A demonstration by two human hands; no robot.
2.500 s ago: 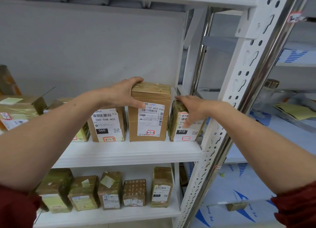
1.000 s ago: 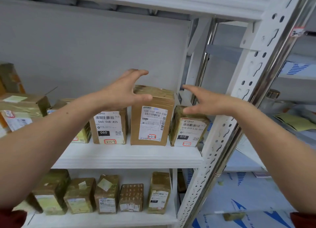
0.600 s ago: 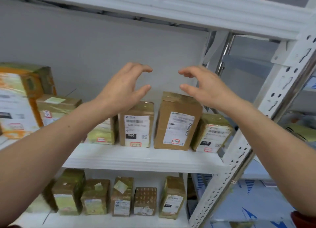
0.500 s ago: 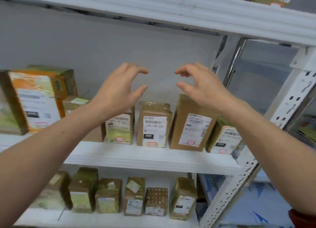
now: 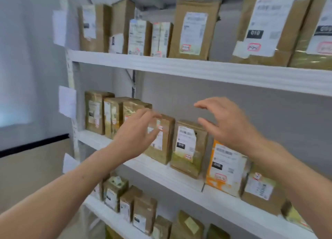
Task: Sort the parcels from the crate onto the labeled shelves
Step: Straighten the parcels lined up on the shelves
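Your left hand (image 5: 136,136) and right hand (image 5: 226,124) hover with fingers loosely spread, holding nothing, before the white middle shelf (image 5: 179,177) of taped parcels (image 5: 188,149) (grey wall (image 5: 269,122) behind).

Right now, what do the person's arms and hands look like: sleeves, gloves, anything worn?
The left hand and right hand are bare: no gloves, no ring or watch visible, though the picture is blurred. The left forearm and right forearm are uncovered to the frame edge; no sleeve is in view.
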